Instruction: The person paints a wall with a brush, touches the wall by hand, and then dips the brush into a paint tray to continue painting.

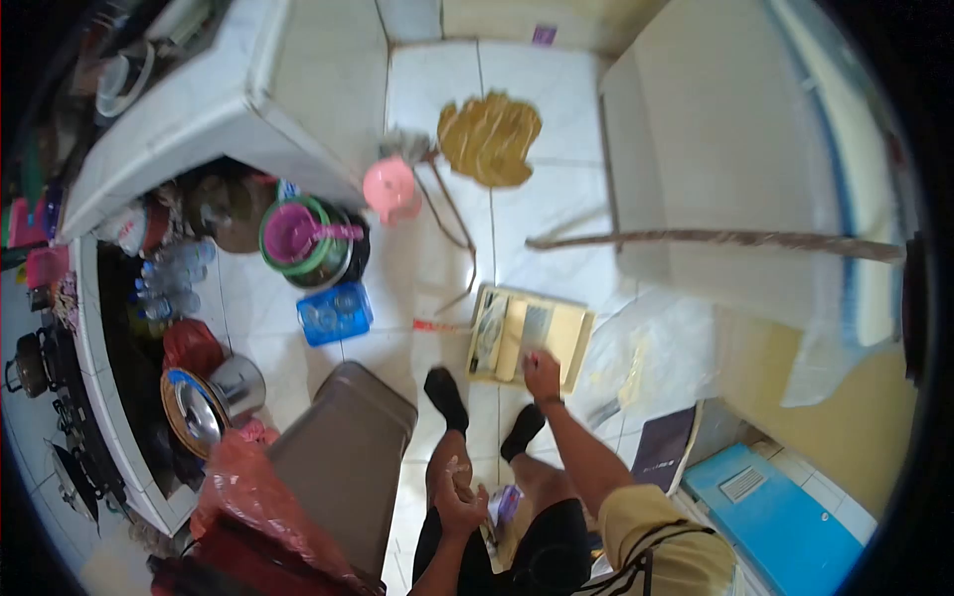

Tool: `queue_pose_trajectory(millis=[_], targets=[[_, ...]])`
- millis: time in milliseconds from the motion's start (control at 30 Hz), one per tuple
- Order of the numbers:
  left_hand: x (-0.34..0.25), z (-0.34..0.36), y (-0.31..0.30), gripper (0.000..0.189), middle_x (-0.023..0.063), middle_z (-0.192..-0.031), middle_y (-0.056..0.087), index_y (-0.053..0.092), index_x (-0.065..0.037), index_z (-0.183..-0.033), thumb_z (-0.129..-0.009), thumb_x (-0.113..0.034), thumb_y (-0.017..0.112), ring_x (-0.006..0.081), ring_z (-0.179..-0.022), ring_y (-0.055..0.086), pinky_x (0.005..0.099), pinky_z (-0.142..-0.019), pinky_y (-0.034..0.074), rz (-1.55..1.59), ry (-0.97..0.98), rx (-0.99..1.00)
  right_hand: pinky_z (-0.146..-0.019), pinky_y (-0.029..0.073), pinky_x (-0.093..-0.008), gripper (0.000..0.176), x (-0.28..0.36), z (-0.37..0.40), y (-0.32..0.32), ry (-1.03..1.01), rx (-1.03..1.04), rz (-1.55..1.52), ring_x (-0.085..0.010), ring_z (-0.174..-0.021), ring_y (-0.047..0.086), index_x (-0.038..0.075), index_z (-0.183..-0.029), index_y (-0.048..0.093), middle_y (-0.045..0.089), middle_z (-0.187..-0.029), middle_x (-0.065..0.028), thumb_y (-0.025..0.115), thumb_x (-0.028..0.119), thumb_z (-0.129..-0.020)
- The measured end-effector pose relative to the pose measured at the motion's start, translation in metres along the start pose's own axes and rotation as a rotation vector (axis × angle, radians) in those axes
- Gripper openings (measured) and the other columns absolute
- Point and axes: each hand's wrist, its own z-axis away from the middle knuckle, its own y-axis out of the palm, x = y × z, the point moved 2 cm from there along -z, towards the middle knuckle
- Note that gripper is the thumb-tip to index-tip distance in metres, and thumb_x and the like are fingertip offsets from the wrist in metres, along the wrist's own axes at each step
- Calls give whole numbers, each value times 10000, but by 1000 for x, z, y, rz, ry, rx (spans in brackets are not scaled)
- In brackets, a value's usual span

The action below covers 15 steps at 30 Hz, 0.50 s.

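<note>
the right hand (542, 373) is stretched forward and down to an open cardboard box (574, 336) on the floor tiles. its fingertips touch a flat grey sheet (537, 323) inside the box; whether they pinch it i cannot tell. the left hand (459, 505) lies curled on the knee, well behind the right, its grip unclear. a brown bin (343, 447) stands just left of it.

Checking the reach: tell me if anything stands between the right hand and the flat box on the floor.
Nothing visible does. The right hand touches the flat box at its near edge; the left hand rests on the knee, apart from it.
</note>
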Motion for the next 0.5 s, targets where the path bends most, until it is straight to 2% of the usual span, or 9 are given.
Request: queue_pose_trajectory(millis=[33, 100, 167, 233, 267, 300, 367, 467, 500], targets=[[-2, -3, 1, 639, 105, -1024, 615, 454, 4, -1294, -703, -105, 673, 119, -575, 547, 249, -537, 434, 25, 40, -18, -605, 477, -421, 145, 21, 9, -27, 13, 75, 83, -334, -658, 616, 7, -803, 618, 618, -728, -185, 590, 139, -855], [-10, -11, -3, 616, 159, -1026, 607, 494, 17, -1246, -673, -85, 695, 325, -887, 606, 370, -834, 484, 33, -76, -123, -643, 527, -350, 151, 66, 25, -78, 142, 57, -163, -247, -689, 669, 0, -944, 672, 667, -797, -164, 572, 84, -869], [-35, -27, -16, 607, 148, -1012, 607, 487, 5, -1259, -691, -72, 686, 308, -880, 610, 375, -806, 496, 63, -55, -144, -705, 548, -296, 228, 106, 31, -128, 132, 43, -233, -193, -726, 687, -3, -1067, 670, 688, -851, -147, 560, 30, -869], [-75, -42, -38, 603, 137, -1016, 607, 475, -16, -1278, -709, -48, 672, 276, -866, 613, 361, -755, 508, 326, -239, -172, -719, 548, -301, 215, 146, 33, -177, 31, -81, -226, -203, -754, 689, -21, -1042, 671, 684, -838, -148, 568, 7, -855], [-80, -54, -45, 611, 122, -1008, 608, 462, -33, -1296, -719, -29, 662, 236, -815, 615, 334, -703, 509, 223, -102, -246, -722, 543, -308, 212, 171, 35, -207, -121, -150, -147, -204, -780, 687, -29, -1039, 668, 686, -852, -152, 588, 1, -845], [-92, -67, -56, 602, 115, -1003, 611, 462, -27, -1290, -723, -35, 664, 225, -752, 612, 327, -680, 504, 241, -49, -286, -734, 535, -315, 179, 213, 31, -235, -23, -188, -118, -210, -790, 682, -36, -994, 676, 684, -850, -150, 623, 16, -831], [-138, -93, -92, 566, 110, -1003, 611, 480, -21, -1266, -727, -23, 653, 209, -703, 603, 332, -651, 496, 256, -30, -346, -745, 527, -312, 135, 259, 23, -275, -124, -370, -62, -215, -771, 676, -38, -937, 684, 685, -845, -139, 649, 37, -830], [-166, -136, -134, 526, 106, -1001, 609, 498, -18, -1241, -734, -6, 634, 193, -682, 592, 328, -627, 484, 203, 165, -406, -744, 521, -304, 140, 322, -3, -331, -96, -547, -212, -221, -796, 676, -20, -934, 687, 691, -906, -153, 684, 17, -799], [-185, -145, -149, 507, 98, -988, 606, 511, -18, -1234, -739, 4, 619, 174, -659, 567, 306, -609, 474, 262, 171, -411, -744, 521, -304, 140, 330, -20, -345, -104, -597, -223, -221, -796, 676, -20, -934, 687, 691, -906, -153, 684, 17, -799]])
